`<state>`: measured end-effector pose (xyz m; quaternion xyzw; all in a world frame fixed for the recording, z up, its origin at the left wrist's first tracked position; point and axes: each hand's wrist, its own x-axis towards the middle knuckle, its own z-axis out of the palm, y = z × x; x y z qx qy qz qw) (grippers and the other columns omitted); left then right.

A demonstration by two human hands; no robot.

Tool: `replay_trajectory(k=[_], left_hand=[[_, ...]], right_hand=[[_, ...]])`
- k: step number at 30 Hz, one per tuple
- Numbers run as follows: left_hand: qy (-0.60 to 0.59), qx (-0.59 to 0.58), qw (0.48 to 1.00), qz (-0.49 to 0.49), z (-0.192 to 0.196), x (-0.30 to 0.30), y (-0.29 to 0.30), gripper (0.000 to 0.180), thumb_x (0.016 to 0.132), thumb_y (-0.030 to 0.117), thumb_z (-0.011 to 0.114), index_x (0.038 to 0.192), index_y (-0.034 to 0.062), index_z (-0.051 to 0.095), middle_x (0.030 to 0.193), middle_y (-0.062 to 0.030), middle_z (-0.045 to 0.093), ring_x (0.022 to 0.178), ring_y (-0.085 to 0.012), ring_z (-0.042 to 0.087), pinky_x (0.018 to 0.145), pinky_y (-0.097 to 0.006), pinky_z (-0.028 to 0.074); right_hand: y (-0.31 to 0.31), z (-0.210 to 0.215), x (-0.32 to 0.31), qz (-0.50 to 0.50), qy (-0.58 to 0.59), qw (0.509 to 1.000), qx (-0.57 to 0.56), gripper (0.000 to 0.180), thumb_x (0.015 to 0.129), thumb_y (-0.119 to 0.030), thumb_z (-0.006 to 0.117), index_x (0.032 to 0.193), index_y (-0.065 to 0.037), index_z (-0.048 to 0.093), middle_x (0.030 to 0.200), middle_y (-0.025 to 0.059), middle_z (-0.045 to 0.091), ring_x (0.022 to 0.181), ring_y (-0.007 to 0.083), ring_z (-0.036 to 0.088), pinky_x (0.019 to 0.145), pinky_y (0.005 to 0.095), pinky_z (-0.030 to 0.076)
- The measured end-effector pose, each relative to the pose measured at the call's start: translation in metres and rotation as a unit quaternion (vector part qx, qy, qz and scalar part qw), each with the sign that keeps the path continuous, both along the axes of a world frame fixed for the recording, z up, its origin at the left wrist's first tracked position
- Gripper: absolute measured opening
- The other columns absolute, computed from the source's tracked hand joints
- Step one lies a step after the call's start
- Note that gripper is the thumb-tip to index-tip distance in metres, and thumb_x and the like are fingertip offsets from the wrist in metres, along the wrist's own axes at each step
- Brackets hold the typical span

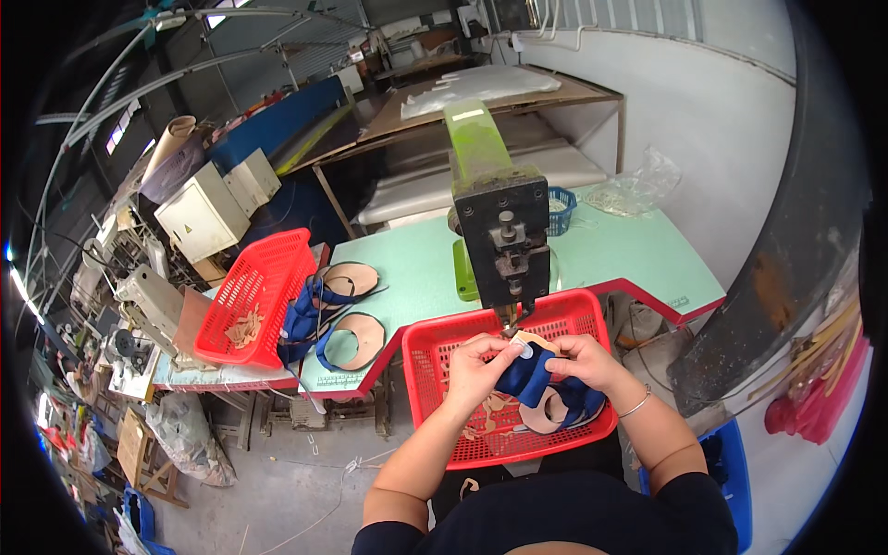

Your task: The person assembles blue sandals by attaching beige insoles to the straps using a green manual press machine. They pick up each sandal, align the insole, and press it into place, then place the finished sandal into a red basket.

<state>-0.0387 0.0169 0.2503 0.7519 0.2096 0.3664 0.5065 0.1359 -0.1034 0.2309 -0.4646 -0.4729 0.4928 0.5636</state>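
We clamp both grips, left hand [481, 363] and right hand [581, 359], on a blue shoe upper [529, 375] under the press [502, 242]; more uppers [326, 319] wait centre-left.

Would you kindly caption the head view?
Both hands hold a blue shoe upper under a green press, over a red basket.

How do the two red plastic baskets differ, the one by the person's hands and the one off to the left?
The near red basket lies flat under the press, right where the left hand and right hand hold a blue shoe piece; the left red basket is tilted up and stands apart. The near one holds blue and tan pieces, the left one only a few tan pieces. Both are red openwork plastic.
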Motion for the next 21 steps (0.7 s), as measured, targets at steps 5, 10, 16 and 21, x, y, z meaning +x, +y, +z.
replay_trajectory(k=[5,10,16,21], left_hand=[[-0.014,-0.11,0.994,0.003,-0.001,0.007,0.005,0.009,0.075,0.009,0.071,0.075,0.0011,0.067,0.074,-0.0042,0.064,0.066,-0.0075,0.058,0.062,-0.021,0.045],[-0.039,-0.193,0.98,-0.017,0.002,0.006,0.01,0.009,0.076,0.009,0.071,0.073,0.0024,0.066,0.071,-0.0047,0.065,0.062,-0.0072,0.057,0.059,-0.02,0.046],[-0.078,-0.241,0.967,-0.029,0.002,0.006,0.003,0.009,0.076,0.009,0.07,0.073,0.0022,0.065,0.073,-0.0045,0.065,0.063,-0.0074,0.058,0.06,-0.021,0.046],[-0.142,-0.267,0.953,-0.023,-0.01,0.013,-0.006,0.007,0.077,0.007,0.069,0.076,0.0018,0.065,0.077,-0.0042,0.065,0.068,-0.0073,0.058,0.064,-0.021,0.046]], right_hand=[[0.004,-0.002,-0.005,-0.024,0.021,0.999,0.028,0.016,0.083,-0.008,0.063,0.096,0.0,0.061,0.089,0.0012,0.061,0.081,0.0071,0.056,0.073,0.0229,0.046],[0.008,-0.006,-0.007,-0.031,0.028,0.998,0.052,0.018,0.082,-0.009,0.064,0.097,0.0,0.061,0.089,0.0012,0.061,0.081,0.0071,0.056,0.074,0.0231,0.046],[0.009,0.006,0.006,-0.014,-0.009,0.998,0.057,0.016,0.082,-0.008,0.064,0.096,0.0,0.061,0.086,0.0011,0.061,0.078,0.0066,0.055,0.072,0.0234,0.046],[0.015,0.035,0.029,0.011,-0.151,0.987,0.052,0.015,0.079,-0.01,0.066,0.09,0.0,0.063,0.08,-0.0014,0.061,0.075,0.0047,0.053,0.069,0.0223,0.044]])
